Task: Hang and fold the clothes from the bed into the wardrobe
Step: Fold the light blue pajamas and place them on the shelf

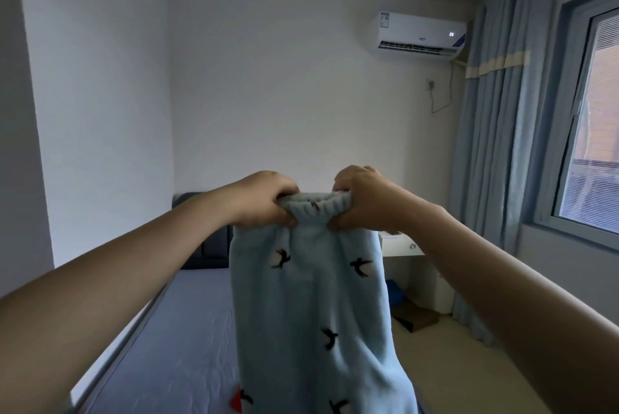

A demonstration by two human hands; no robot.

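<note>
While the left hand [264, 202] and the right hand [363, 201] each curl their fingers and thumb tight round one end of a ribbed band [315, 207], the pale blue fleece garment [315, 306] hangs straight down from that band, held up in the air at arm's length. The hands sit close together, so the band bunches between them. Small black-and-white birds are scattered over the fleece. Its lower part runs out of view at the bottom edge, where a red patch [236, 400] shows beside it; whether that belongs to the garment or lies on the bed cannot be told.

Below and left of the garment is the bed [174, 330], covered in a blue sheet, with a dark padded headboard [207, 246] against the wall. Just right of the garment stands a white bedside table [402, 247] with a shut drawer, contents unseen. On the floor near it lies a flat brown box [415, 316], closed. Farther out are blue curtains [492, 145], a window [596, 129] and a wall air conditioner [418, 35].
</note>
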